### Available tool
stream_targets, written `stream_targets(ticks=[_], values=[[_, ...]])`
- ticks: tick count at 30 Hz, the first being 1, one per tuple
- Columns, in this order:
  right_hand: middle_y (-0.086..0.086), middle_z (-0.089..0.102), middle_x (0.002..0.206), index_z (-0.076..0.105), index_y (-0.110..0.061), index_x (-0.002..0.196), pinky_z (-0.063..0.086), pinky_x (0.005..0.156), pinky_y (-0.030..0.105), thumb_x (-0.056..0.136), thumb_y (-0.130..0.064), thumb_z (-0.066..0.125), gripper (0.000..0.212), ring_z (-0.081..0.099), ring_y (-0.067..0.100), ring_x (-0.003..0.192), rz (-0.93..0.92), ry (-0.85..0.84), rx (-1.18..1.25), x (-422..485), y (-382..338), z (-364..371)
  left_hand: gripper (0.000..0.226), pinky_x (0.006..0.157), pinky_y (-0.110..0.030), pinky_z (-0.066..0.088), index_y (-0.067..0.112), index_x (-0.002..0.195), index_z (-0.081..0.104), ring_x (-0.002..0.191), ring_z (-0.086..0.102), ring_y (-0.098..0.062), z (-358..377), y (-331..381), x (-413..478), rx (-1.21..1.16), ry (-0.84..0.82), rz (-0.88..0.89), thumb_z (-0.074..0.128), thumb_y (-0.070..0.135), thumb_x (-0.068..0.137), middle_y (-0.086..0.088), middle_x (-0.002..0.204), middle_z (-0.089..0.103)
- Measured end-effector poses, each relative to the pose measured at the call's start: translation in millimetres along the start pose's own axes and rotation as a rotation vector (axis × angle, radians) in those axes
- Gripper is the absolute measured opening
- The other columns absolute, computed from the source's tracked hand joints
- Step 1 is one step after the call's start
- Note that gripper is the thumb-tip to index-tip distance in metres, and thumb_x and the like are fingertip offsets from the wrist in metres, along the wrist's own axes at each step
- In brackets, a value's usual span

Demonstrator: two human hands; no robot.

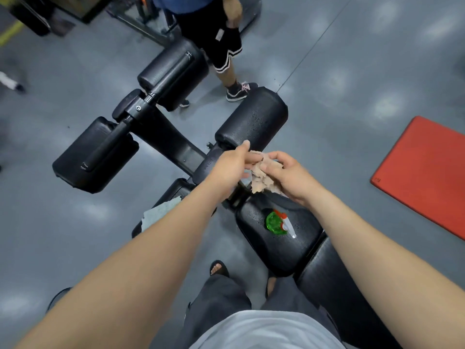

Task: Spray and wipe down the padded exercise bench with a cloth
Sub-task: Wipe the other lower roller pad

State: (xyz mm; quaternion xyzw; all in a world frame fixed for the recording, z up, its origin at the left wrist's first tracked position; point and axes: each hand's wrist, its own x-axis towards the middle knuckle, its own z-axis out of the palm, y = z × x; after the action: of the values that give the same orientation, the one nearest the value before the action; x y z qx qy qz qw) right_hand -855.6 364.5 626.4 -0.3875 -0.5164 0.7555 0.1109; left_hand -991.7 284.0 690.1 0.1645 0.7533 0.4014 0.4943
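The black padded exercise bench (281, 250) runs from lower right toward the centre, with roller pads (254, 119) further out. Droplets glisten on the seat pad and on the nearest roller. A green spray bottle (276, 222) with a red and white nozzle lies on its side on the seat pad. Both of my hands hold a crumpled beige cloth (263, 181) above the bench's joint. My left hand (231, 165) pinches its upper edge. My right hand (289, 175) is closed over its other side. A pale grey cloth (161, 212) lies on a lower left pad, partly hidden by my left forearm.
Another person (221, 41) in black shorts and sneakers stands just beyond the bench's far pads. A red mat (425, 170) lies on the grey floor at the right. My sandalled feet (219, 268) are beside the bench. More gym equipment (141, 18) stands at the top.
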Motion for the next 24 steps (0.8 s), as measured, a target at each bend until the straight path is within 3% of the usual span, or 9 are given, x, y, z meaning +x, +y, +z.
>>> stream_targets(ticks=[2, 4, 7, 9, 12, 15, 20, 22, 24], values=[[0.012, 0.070, 0.095, 0.065, -0.020, 0.104, 0.054, 0.081, 0.045, 0.093, -0.021, 0.068, 0.012, 0.064, 0.026, 0.084, -0.003, 0.059, -0.011, 7.0, 0.0, -7.2, 0.040, 0.084, -0.029, 0.049, 0.020, 0.092, 0.077, 0.089, 0.063, -0.009, -5.9, 5.3, 9.6, 0.189, 0.214, 0.083, 0.044, 0.037, 0.105, 0.014, 0.095, 0.070], [0.012, 0.071, 0.093, 0.064, -0.022, 0.102, 0.056, 0.072, 0.040, 0.101, -0.017, 0.060, 0.007, 0.066, 0.024, 0.078, 0.005, 0.097, 0.015, 10.5, -2.9, -15.8, 0.026, 0.081, -0.029, 0.043, 0.020, 0.089, 0.067, 0.090, 0.058, -0.011, -16.3, 4.5, 24.7, 0.391, 0.374, 0.216, 0.046, 0.028, 0.101, 0.012, 0.093, 0.062], [0.010, 0.072, 0.088, 0.062, -0.019, 0.103, 0.061, 0.071, 0.047, 0.105, -0.015, 0.054, 0.009, 0.070, 0.026, 0.075, 0.036, 0.116, 0.069, 12.9, -9.1, -26.8, 0.029, 0.100, -0.038, 0.042, 0.019, 0.121, 0.063, 0.123, 0.051, -0.024, -35.1, -0.1, 52.9, 0.565, 0.495, 0.249, 0.046, 0.035, 0.104, -0.003, 0.127, 0.057], [0.009, 0.073, 0.089, 0.065, -0.022, 0.102, 0.059, 0.084, 0.057, 0.102, -0.020, 0.058, 0.008, 0.072, 0.029, 0.081, 0.045, 0.123, 0.054, 17.0, -11.7, -34.9, 0.053, 0.115, -0.043, 0.033, 0.012, 0.148, 0.046, 0.141, 0.040, -0.030, -42.3, -1.0, 73.0, 0.594, 0.451, 0.148, 0.041, 0.044, 0.106, -0.012, 0.152, 0.043], [0.004, 0.075, 0.090, 0.071, -0.037, 0.090, 0.055, 0.089, 0.058, 0.088, -0.034, 0.062, 0.010, 0.070, 0.027, 0.083, 0.023, 0.172, -0.034, 24.7, -15.8, -43.0, 0.067, 0.118, -0.044, 0.029, 0.014, 0.158, 0.030, 0.145, 0.037, -0.032, -47.4, -8.9, 94.9, 0.643, 0.290, 0.078, 0.034, 0.055, 0.106, -0.012, 0.159, 0.036], [0.000, 0.073, 0.086, 0.069, -0.035, 0.093, 0.053, 0.075, 0.049, 0.089, -0.036, 0.058, 0.012, 0.067, 0.024, 0.078, -0.011, 0.241, -0.094, 30.4, -27.9, -44.0, 0.067, 0.109, -0.042, 0.041, 0.017, 0.151, 0.042, 0.129, 0.050, -0.028, -48.3, -16.4, 96.3, 0.627, 0.299, 0.159, 0.045, 0.061, 0.100, -0.007, 0.144, 0.047], [-0.001, 0.066, 0.078, 0.061, -0.022, 0.097, 0.040, 0.046, 0.022, 0.101, -0.021, 0.049, 0.012, 0.062, 0.016, 0.057, -0.111, 0.325, -0.155, 46.3, -48.4, -43.6, 0.060, 0.093, -0.030, 0.040, 0.023, 0.140, 0.049, 0.117, 0.050, -0.015, -46.8, -25.0, 85.3, 0.628, 0.336, 0.329, 0.062, 0.057, 0.093, 0.011, 0.132, 0.038], [0.001, 0.066, 0.080, 0.059, -0.018, 0.100, 0.040, 0.045, 0.017, 0.102, -0.018, 0.047, 0.012, 0.064, 0.016, 0.060, -0.135, 0.352, -0.160, 53.0, -58.1, -42.0, 0.051, 0.089, -0.030, 0.039, 0.025, 0.134, 0.052, 0.111, 0.054, -0.013, -48.7, -29.3, 87.6, 0.604, 0.338, 0.350, 0.060, 0.057, 0.095, 0.012, 0.137, 0.036], [0.001, 0.068, 0.086, 0.061, -0.021, 0.100, 0.046, 0.053, 0.017, 0.101, -0.022, 0.048, 0.012, 0.064, 0.017, 0.071, -0.184, 0.396, -0.191, 64.0, -64.6, -41.5, 0.041, 0.090, -0.032, 0.041, 0.029, 0.129, 0.052, 0.110, 0.055, -0.012, -50.7, -32.1, 91.2, 0.575, 0.341, 0.351, 0.057, 0.055, 0.097, 0.008, 0.141, 0.042]])
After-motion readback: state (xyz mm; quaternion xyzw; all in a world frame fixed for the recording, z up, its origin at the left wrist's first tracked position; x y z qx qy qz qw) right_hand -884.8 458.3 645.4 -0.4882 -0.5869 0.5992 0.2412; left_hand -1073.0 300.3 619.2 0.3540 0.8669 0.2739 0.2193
